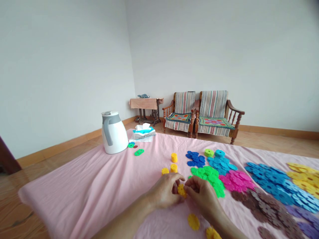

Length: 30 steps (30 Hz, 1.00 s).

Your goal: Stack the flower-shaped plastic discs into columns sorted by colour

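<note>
My left hand [165, 192] and my right hand [203, 194] meet over the pink cloth [99, 186], both pinched on a small stack of yellow snowflake discs [181, 190] held between their fingertips. Three short yellow stacks [173, 163] stand just beyond the hands. Loose yellow discs [193, 221] lie near my right wrist. A green pile [209, 177] sits right of the hands.
Piles of blue [195, 158], teal [221, 162], pink [236, 180], brown [264, 207], light blue [276, 184] and yellow [305, 177] discs spread to the right. A white kettle [113, 132] and tissue pack [144, 131] stand at the far left. Two wooden armchairs [203, 113] line the back wall.
</note>
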Motion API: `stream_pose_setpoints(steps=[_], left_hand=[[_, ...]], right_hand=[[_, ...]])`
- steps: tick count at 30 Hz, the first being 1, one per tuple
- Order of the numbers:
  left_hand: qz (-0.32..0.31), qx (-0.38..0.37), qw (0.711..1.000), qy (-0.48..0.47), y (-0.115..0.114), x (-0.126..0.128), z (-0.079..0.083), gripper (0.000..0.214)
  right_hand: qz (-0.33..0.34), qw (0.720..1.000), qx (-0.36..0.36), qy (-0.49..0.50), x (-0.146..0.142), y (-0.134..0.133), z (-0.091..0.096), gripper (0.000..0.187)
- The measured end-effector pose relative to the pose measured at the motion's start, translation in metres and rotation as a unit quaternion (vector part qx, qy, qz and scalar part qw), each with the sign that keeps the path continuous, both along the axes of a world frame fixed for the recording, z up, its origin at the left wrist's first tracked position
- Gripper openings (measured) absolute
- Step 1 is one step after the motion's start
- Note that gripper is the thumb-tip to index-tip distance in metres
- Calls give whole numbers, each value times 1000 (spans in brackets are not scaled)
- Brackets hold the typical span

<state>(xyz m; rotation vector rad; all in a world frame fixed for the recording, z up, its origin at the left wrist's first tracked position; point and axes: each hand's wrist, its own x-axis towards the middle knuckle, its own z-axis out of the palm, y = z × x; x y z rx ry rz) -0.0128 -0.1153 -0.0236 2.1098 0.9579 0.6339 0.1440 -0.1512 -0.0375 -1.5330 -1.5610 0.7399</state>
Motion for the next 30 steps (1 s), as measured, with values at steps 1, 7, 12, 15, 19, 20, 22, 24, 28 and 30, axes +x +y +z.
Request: stream_pose_setpoints(steps=[1, 7, 12, 15, 19, 20, 22, 24, 28, 30], left_hand=[[-1, 2, 1000, 1, 0, 0, 0, 47], [-3, 14, 1000, 13, 1, -1, -2, 40], [-5, 19, 1000, 23, 1, 0, -1, 31], [0, 17, 999, 32, 0, 0, 1, 27], [5, 16, 999, 41, -1, 1, 2, 24], [6, 16, 999, 42, -1, 1, 2, 24], [6, 14, 999, 43, -2, 1, 2, 23], [8, 12, 999, 42, -2, 1, 2, 22], [3, 12, 999, 38, -1, 1, 2, 24], [-3, 16, 999, 33, 0, 0, 1, 26]], right_hand=[[-2, 1000, 0, -7, 1, 0, 1, 13], [7, 999, -8, -53, 12, -5, 18, 14], [141, 972, -85, -169, 20, -28, 43, 11], [188, 950, -109, -224, 21, -42, 52, 29], [186, 940, -129, -253, 17, -45, 53, 28], [186, 939, -136, -254, 16, -45, 54, 27], [185, 939, -145, -252, 15, -43, 54, 26], [177, 943, -145, -242, 16, -42, 54, 26], [185, 957, -155, -161, 18, -34, 46, 18], [173, 970, -142, -95, 19, -25, 39, 13]])
